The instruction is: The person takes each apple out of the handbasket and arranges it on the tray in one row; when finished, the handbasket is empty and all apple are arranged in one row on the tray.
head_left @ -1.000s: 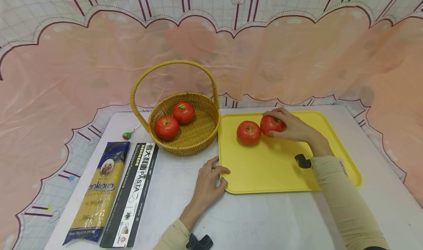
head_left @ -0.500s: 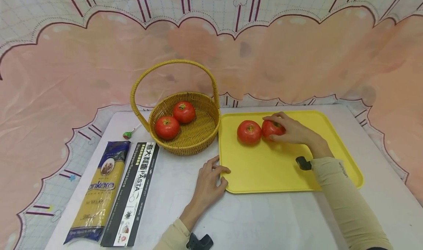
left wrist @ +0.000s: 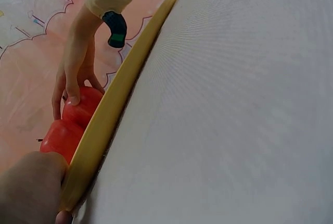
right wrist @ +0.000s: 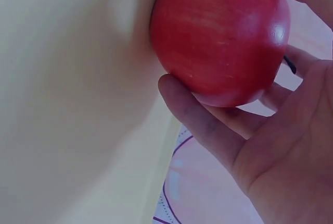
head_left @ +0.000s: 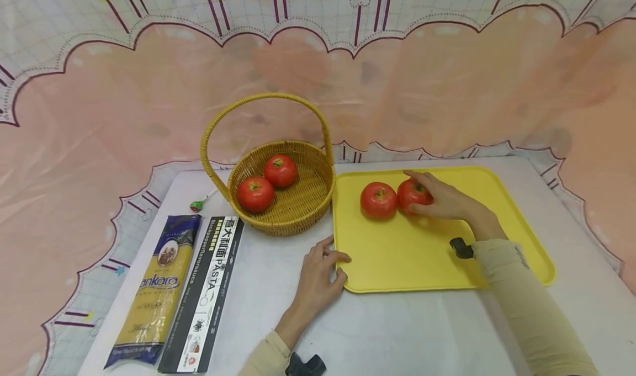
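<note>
My right hand [head_left: 444, 199] curls over a red apple [right wrist: 218, 36] at the back of the yellow tray [head_left: 407, 260]. In the right wrist view its thumb and fingers lie around the apple, whose side meets the tray surface; a dark stem shows by the palm. A second apple [head_left: 379, 200] sits right against it on the left. My left hand [head_left: 320, 276] is at the tray's near left corner, with fingers over the rim and the thumb at the outer edge. The left wrist view shows the rim between a finger and a fingertip.
Left of the tray stands a wicker basket [head_left: 310, 194] with a tall handle and two apples [head_left: 255, 194] inside. Further left lie a lollipop [head_left: 197, 205], a yellow-and-blue pasta packet [head_left: 156, 287] and a black-and-white pasta box [head_left: 201, 296]. A patterned cloth hangs behind the white table.
The apple in my right hand has settled slightly lower beside the other apple, and the hand has eased a little with it. My left hand stays at the tray corner. The head view shifts slightly.
</note>
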The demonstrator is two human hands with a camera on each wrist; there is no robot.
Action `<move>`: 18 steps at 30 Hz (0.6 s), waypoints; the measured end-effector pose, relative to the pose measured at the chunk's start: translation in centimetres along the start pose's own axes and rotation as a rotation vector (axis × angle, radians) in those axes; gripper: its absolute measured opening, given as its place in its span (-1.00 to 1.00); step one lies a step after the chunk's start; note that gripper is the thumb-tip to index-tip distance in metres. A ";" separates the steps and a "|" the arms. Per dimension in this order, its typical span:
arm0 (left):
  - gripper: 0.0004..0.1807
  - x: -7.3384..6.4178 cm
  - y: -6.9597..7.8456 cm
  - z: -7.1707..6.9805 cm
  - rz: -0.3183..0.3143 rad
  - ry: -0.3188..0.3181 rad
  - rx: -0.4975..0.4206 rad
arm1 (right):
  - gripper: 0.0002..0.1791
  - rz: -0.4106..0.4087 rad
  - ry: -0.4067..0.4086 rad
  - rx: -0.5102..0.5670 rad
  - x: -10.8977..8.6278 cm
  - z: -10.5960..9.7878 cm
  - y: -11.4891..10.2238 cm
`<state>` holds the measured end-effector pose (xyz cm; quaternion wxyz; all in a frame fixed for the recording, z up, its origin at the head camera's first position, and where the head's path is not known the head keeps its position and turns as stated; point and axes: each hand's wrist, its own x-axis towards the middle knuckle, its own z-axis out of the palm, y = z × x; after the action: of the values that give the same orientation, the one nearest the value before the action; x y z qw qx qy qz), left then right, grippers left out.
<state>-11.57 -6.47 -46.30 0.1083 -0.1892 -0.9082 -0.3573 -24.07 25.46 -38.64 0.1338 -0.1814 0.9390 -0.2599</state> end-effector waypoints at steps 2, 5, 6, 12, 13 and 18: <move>-0.73 0.1 0.0 0.0 0.008 0.006 0.012 | -0.08 0.000 -0.004 0.010 0.1 -0.1 0.0; -0.74 0.3 -0.1 0.0 0.016 0.014 0.024 | -0.08 -0.006 -0.007 0.019 0.4 -0.2 0.0; -0.73 0.4 -0.1 0.0 0.019 0.014 0.027 | -0.07 -0.006 -0.006 0.024 0.4 -0.2 0.1; -0.73 0.3 0.1 0.1 -0.002 -0.005 0.018 | -0.09 -0.009 0.002 0.054 0.4 0.1 0.4; -0.73 0.2 0.1 0.1 -0.007 -0.007 0.016 | -0.11 -0.014 0.010 0.054 0.4 0.2 0.4; -0.73 0.1 0.2 0.3 -0.017 -0.009 0.019 | -0.25 -0.071 0.095 0.035 0.4 0.2 0.1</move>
<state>-11.56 -6.07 -46.36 0.1031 -0.1822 -0.9136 -0.3485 -24.38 25.25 -38.90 0.0830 -0.1998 0.9326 -0.2890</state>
